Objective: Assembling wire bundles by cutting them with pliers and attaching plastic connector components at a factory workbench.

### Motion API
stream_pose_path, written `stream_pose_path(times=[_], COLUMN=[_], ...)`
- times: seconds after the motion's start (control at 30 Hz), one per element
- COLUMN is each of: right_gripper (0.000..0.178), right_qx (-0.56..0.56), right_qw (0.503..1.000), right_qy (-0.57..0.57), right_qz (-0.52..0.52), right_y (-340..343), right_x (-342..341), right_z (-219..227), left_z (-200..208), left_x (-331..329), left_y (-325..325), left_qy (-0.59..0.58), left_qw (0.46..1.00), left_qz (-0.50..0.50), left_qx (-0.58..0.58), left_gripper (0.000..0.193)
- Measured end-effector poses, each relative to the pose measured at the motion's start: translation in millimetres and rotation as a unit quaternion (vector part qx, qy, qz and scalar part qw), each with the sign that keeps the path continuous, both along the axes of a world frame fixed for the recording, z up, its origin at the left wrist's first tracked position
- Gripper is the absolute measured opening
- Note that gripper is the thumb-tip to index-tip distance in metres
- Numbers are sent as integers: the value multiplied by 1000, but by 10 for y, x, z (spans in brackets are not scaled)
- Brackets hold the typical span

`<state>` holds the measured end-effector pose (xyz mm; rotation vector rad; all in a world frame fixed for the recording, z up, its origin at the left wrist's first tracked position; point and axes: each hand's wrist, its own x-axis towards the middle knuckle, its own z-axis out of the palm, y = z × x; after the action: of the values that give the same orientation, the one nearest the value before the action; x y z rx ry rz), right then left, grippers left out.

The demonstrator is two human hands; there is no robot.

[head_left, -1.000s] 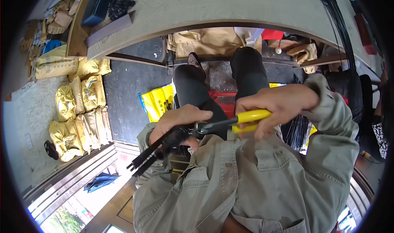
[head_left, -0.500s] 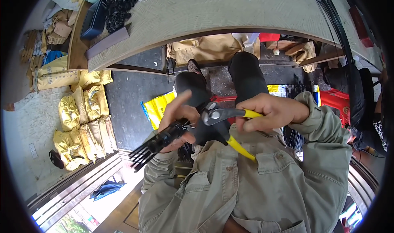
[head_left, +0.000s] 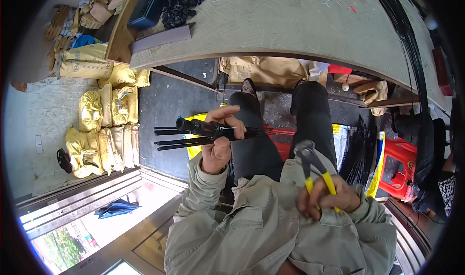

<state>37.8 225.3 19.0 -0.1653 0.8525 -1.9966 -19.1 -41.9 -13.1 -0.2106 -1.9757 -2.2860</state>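
Note:
My left hand [head_left: 217, 154] is closed around what looks like a black umbrella frame [head_left: 199, 128], a thick tube end with several thin rods sticking out to the left. A fine silvery wire shows at the collar beside my fingers. Lower and to the right, in front of my jacket, my right hand [head_left: 343, 197] grips a pair of pliers [head_left: 307, 162] by its yellow handles. The pliers' metal head points up and away from me, apart from the frame. Their jaw tips are blurred.
Ahead stands a workbench [head_left: 271, 30] with a pile of small black parts [head_left: 181, 8], a blue bin [head_left: 146, 8] and long black rods [head_left: 404, 38]. Yellow sacks [head_left: 89, 111] are stacked at left. A red plastic stool-like item [head_left: 398, 168] and more black rods [head_left: 357, 149] are at right.
The pliers have moved away from the frame, down and to the right, with my right hand. My left hand has turned the frame so its rods now point straight left. The view has shifted.

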Motion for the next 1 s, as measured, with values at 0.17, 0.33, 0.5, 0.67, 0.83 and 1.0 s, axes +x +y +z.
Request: stream_pose_path(times=[0.17,0.33,0.5,0.67,0.83,1.0], right_gripper=[22,25,19,19,26,29], right_qx=[440,458,460,481,332,159], right_qw=[529,406,363,444,618,907], right_qy=[712,778,805,754,698,81], right_qz=[-143,-140,-97,56,147,380], right_y=[-230,-415,-400,-318,-146,-140], right_x=[-523,-745,-803,-780,-964,-1223], right_z=[-39,71,207,266,305,239], left_z=[62,179,186,179,268,232], left_x=[73,230,267,220,187,78], left_y=[51,78,80,97,-8,-78], left_qy=[7,-67,-84,-93,-111,-42], left_qw=[999,996,993,990,984,962], left_qz=[-36,-58,-82,-90,-141,-236], left_qx=[-2,0,24,60,-16,-133], left_gripper=[85,80,76,77,75,71])
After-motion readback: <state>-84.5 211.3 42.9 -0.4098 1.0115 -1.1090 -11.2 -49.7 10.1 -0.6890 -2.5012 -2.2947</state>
